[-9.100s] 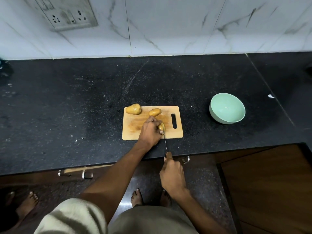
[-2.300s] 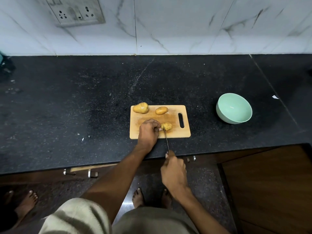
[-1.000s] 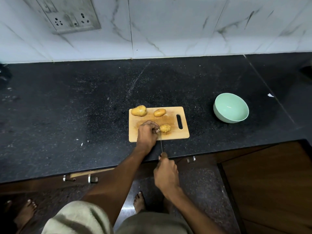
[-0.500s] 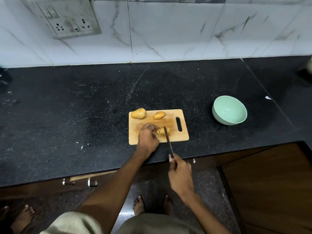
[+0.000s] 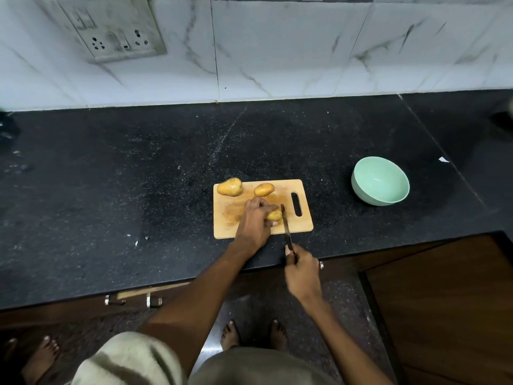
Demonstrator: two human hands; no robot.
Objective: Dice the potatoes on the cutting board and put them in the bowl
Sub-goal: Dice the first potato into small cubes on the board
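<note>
A wooden cutting board lies near the front edge of the black counter. Two whole potatoes sit along its far edge, a larger one at the left corner and a smaller one beside it. My left hand grips a third potato in the board's middle, covering most of it. My right hand holds a knife by its handle, blade lying just right of that potato. A mint green bowl stands to the right of the board, nothing in it.
The black granite counter runs wide to the left and behind the board. A white tiled wall with a socket plate backs it. A small white scrap lies right of the bowl. Drawer handles sit below the counter edge. Another person's foot shows bottom left.
The knife has shifted from the potato's left side to its right side. My left hand has stayed on the potato throughout.
</note>
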